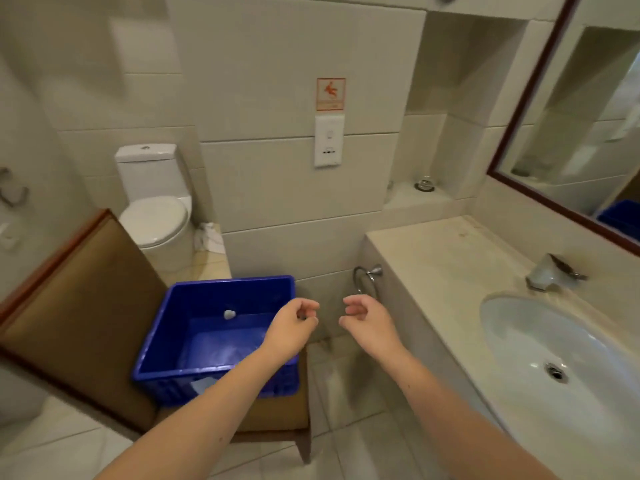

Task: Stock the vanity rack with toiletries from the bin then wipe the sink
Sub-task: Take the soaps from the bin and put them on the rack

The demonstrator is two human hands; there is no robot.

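A blue plastic bin (pixel 166 327) stands on a brown chair seat, left of the vanity. Inside it lie a small white item (pixel 229 314) and what looks like clear plastic on the bottom. My left hand (pixel 294 323) hovers over the bin's right rim with loosely curled fingers, and I see nothing in it. Just to the right, my right hand (pixel 365 317) hangs over the gap between bin and counter, also loosely curled and holding nothing. The white oval sink (pixel 519 327) is set in the beige counter (pixel 446 258) at the right, with a chrome faucet (pixel 550 271) behind it.
The brown chair (pixel 86 306) carries the bin. A chrome towel ring (pixel 367 277) hangs on the counter's end wall. A wall niche holds a small glass item (pixel 425 184). A toilet (pixel 156 202) stands at the back left, and a framed mirror (pixel 588 116) hangs above the counter.
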